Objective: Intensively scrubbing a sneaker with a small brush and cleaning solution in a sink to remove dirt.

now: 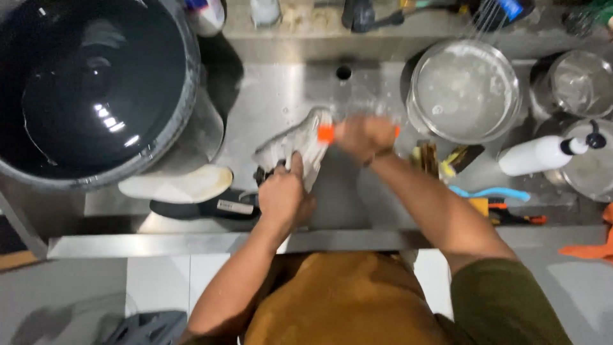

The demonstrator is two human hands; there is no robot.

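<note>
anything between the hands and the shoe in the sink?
Nothing visible. The left hand already grips the pale shoe at its near end, and the right hand presses an orange-handled brush straight onto its far end. Motion blur hides finer contact.

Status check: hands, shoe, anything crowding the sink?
Left hand grips pale shoe over sink. Right hand holds orange-handled brush at shoe, blurred. White insole, dark insole lie alongside; soapy bowl right.
</note>
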